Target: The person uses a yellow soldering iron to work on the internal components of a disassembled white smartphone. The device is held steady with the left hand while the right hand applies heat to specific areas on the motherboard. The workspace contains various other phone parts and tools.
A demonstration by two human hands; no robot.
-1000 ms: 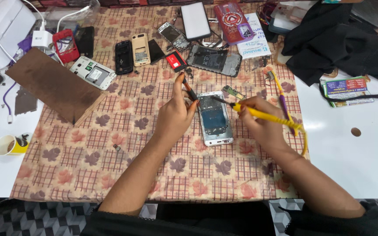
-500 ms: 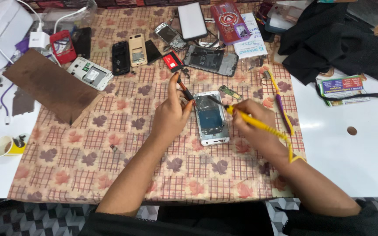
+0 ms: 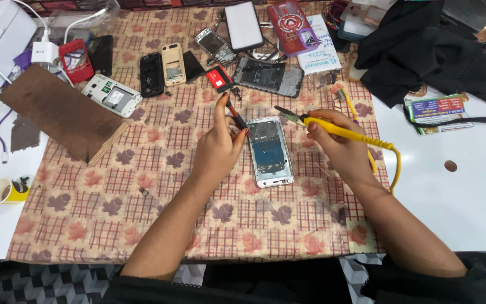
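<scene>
- Since half a second ago: yellow-handled soldering iron [image 3: 338, 130] raised off the phone, dark tip now clear of the top right corner; yellow cord looped lower beside the wrist.
- Opened smartphone [image 3: 269, 151]: white frame, back cover off, blue-grey board and metal shields exposed; flat on the checked leaf-print tablecloth [image 3: 113, 191], lengthwise toward the body, between both hands.
- Left hand [image 3: 217, 147]: at the phone's left edge, fingers curled, thumb and forefinger pinching a thin dark tool with a red tip [image 3: 234, 114], slanted toward the phone's top left corner.
- Right hand [image 3: 338, 147]: clenched around the soldering iron like a pen, just right of the phone, forearm running to lower right.
- Red rectangular package [image 3: 289, 25]: top centre, beside a white tablet-like slab [image 3: 244, 25].
- White printed leaflet [image 3: 322, 56]: under the red package's lower edge.
- Colourful green-and-blue card [image 3: 437, 110]: right, on the white table [image 3: 468, 191], near black cloth [image 3: 423, 53].
- Small red-and-black battery [image 3: 219, 78]: above the left hand.
</scene>
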